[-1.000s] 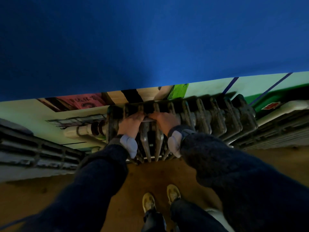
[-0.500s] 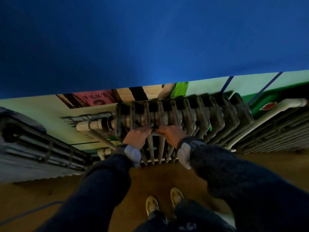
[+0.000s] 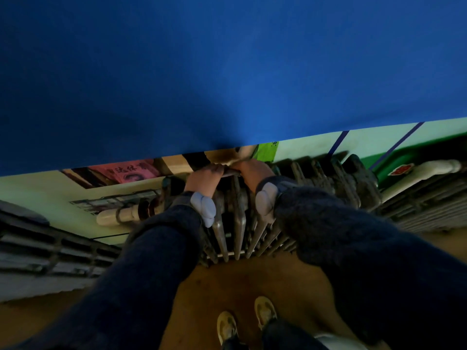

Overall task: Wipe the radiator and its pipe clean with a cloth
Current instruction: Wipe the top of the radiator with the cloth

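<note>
Two hands up top: your left hand (image 3: 205,178) and right hand (image 3: 253,173) both curled around thin strip, likely cloth (image 3: 231,173), taut across radiator (image 3: 326,180) at 12 o'clock. Risk, judged: strip snagging between fins. Pipe (image 3: 116,216) at 9 o'clock.

Big blue panel (image 3: 227,72) fills the upper half of the view, lit unevenly, darker at left. Below it a pale green wall (image 3: 38,188) with two thin blue stripes (image 3: 338,142) at right and a darker green band (image 3: 394,162). Red poster (image 3: 126,170) with dark characters on the wall, bright green sticker (image 3: 267,150) near centre. Brown floor (image 3: 240,281), dim. Grey slatted units at the left edge (image 3: 38,251) and right edge (image 3: 429,208).
</note>
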